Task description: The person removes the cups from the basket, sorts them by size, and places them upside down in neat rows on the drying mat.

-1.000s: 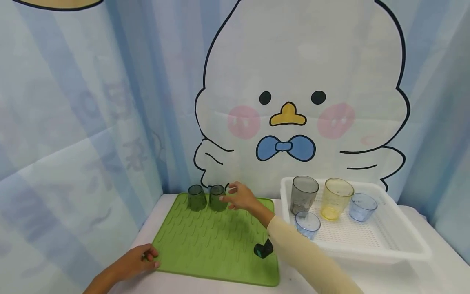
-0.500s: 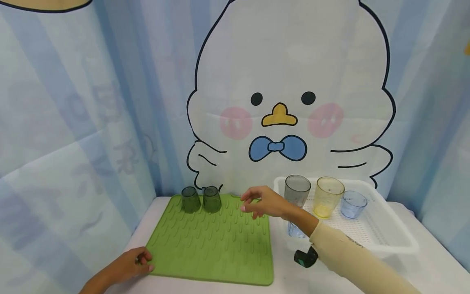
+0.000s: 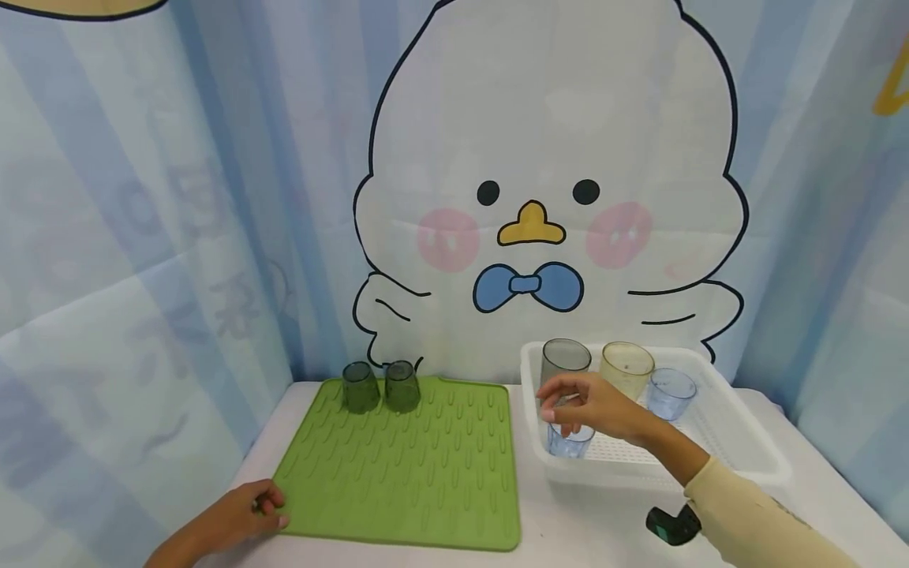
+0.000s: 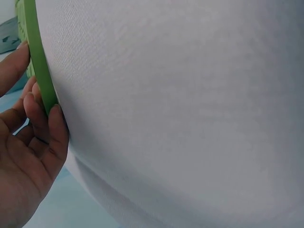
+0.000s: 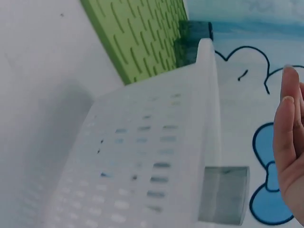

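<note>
In the head view my right hand (image 3: 596, 406) is over the left part of a white basket (image 3: 746, 442), in front of a grey glass (image 3: 566, 359) and above a short blue glass (image 3: 568, 443). Its fingers are loosely bent and hold nothing. A yellow glass (image 3: 628, 367) and another blue glass (image 3: 670, 394) stand behind it in the basket. My left hand (image 3: 237, 513) rests at the near left corner of a green ribbed mat (image 3: 398, 481), its fingertips touching the edge. Two dark glasses (image 3: 360, 388) stand side by side at the mat's far left.
A white cloth (image 4: 180, 118) covers the table. A curtain with a printed cartoon bird (image 3: 533, 118) hangs right behind the mat and basket. A dark wrist device (image 3: 673, 525) sits on my right forearm. The basket's perforated side (image 5: 137, 156) fills much of the right wrist view.
My right hand has moved from beside the two dark glasses, rightward off the mat, to above the basket. My left hand stays at the mat's corner. The head view has shifted slightly rightward.
</note>
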Demonstrator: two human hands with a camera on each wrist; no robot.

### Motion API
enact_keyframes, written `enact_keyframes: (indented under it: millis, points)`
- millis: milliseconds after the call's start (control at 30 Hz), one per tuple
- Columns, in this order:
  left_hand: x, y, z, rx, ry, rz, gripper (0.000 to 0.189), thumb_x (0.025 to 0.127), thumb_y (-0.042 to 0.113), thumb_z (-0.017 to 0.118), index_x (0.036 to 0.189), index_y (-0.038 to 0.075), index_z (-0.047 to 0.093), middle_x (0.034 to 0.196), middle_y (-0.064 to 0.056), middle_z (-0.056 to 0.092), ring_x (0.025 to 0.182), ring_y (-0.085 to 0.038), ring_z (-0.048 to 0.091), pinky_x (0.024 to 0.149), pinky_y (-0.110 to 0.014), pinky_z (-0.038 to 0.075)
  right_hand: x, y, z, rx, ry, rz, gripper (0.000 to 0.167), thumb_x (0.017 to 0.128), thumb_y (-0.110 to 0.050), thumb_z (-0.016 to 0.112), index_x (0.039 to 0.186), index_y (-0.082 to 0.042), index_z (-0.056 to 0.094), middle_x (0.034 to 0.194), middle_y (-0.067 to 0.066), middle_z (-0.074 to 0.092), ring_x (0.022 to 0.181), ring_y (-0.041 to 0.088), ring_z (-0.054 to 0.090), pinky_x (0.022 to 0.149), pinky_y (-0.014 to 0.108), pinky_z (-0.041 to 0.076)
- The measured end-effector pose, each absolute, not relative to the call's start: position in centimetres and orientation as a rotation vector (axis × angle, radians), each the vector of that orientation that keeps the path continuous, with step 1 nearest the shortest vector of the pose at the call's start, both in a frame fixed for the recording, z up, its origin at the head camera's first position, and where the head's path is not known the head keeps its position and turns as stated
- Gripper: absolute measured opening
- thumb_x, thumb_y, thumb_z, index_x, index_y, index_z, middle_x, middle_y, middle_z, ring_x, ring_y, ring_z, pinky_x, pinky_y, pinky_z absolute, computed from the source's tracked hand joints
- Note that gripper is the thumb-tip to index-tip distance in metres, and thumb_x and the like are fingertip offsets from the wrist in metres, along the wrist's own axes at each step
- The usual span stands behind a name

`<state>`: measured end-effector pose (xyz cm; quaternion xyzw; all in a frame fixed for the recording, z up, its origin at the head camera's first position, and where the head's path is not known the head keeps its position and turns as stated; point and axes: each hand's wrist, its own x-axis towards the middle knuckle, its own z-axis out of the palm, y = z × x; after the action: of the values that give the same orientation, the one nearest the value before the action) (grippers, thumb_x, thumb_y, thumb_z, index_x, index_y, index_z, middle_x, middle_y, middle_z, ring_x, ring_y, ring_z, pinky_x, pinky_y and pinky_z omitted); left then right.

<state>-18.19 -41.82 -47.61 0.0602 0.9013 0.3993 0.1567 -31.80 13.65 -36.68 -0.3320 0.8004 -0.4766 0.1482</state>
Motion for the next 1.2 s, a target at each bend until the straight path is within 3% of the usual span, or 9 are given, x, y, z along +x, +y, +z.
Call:
enact_keyframes:
  millis: [467,733,1200]
  points:
    - [-18.3,-42.2,-47.4,0.192,2.569,1.134,0.028,0.094,0.021,0.070,0.103,-0.003,0.059,0.088,-0.004,0.056,0.077,-0.012,0.049,0.065,-0.026,0.042,-33.4,18.3,-41.6,-0.383,2.640,-1.361,0.063,0.086,-0.035,0.080,0.130,0.004,0.056,0.109,0.013,0.068,0.074,0.021,0.067,0.067,0.038,0.055]
    - [-18.1,-42.2,-47.7,0.194,2.583,1.130,0.026,0.093,0.019,0.071,0.102,-0.002,0.059,0.086,-0.003,0.055,0.075,-0.009,0.048,0.064,-0.025,0.041,-33.5,18.4,-42.4,-0.397,2.583,-1.159,0.082,0.080,-0.034,0.086,0.140,0.007,0.047,0.131,0.028,0.056,0.073,0.019,0.066,0.064,0.035,0.053]
    - [-18.2,-41.8,-47.6,0.202,2.576,1.138,0.025,0.094,0.019,0.070,0.101,-0.002,0.059,0.085,-0.004,0.055,0.074,-0.009,0.048,0.064,-0.025,0.041,-33.3,17.9,-42.7,-0.422,2.552,-0.981,0.079,0.077,-0.024,0.088,0.141,0.002,0.048,0.131,0.025,0.058,0.080,0.021,0.066,0.071,0.039,0.057]
